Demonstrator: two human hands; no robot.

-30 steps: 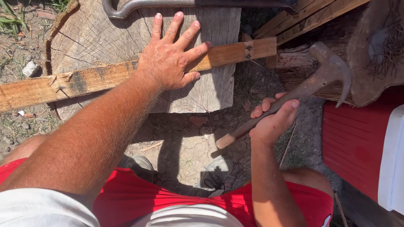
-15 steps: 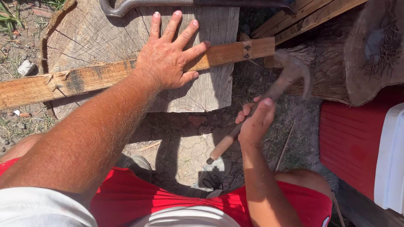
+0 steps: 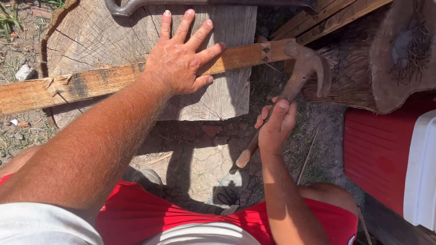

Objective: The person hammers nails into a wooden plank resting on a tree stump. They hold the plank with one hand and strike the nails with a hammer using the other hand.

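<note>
Yard clutter around the chopping stump

A dark metal bar (image 3: 181,3) lies across the far edge of the stump (image 3: 91,41). Stacked timber strips (image 3: 327,18) slant away at the far right, beside a rough log (image 3: 386,59) with dry straw on its cut face. A red and white box (image 3: 390,154) sits at the right; cracked earth (image 3: 200,154) and a pale stone (image 3: 23,71) lie nearer.

My forearms are bare and hairy, with no sleeves, watch or rings on my left hand (image 3: 179,61) or right hand (image 3: 274,129). I wear red shorts (image 3: 190,215), a white shirt (image 3: 45,224) and grey laced shoes (image 3: 229,188).
</note>
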